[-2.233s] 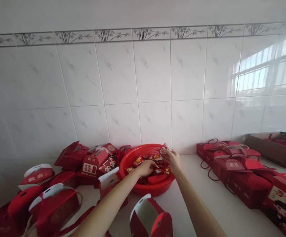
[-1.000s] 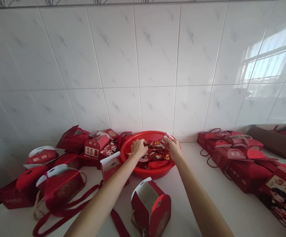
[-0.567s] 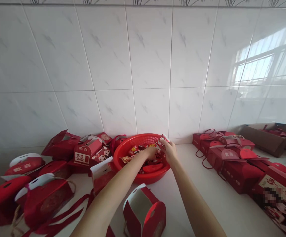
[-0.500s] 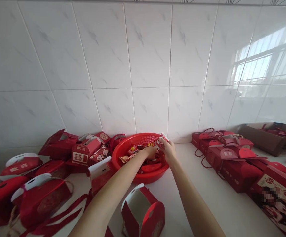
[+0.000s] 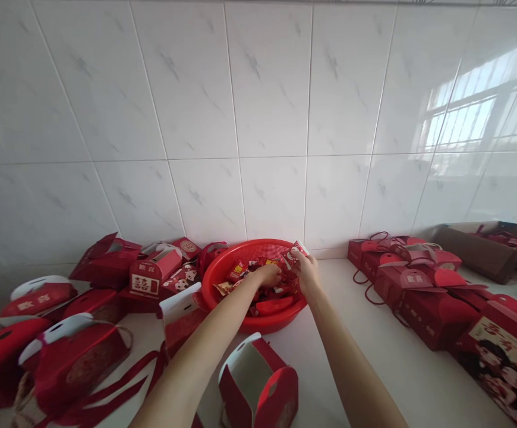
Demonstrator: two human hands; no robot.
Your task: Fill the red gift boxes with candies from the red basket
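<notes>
A red plastic basket stands against the tiled wall, with red and yellow wrapped sweets inside. My left hand reaches down among the sweets, its fingers curled; whatever they may hold is too small to make out. Over the basket's right rim, my right hand is closed on a small red and white printed packet. In front of the basket sits a red gift box with its top open and a pale inside.
Several red gift boxes crowd the left side, with red ribbons near the front. More red boxes line the right side. Behind them is a brown carton holding red items.
My left hand has shifted slightly within the basket, away from my right hand. My right hand still holds the packet and has moved a little to the right.
</notes>
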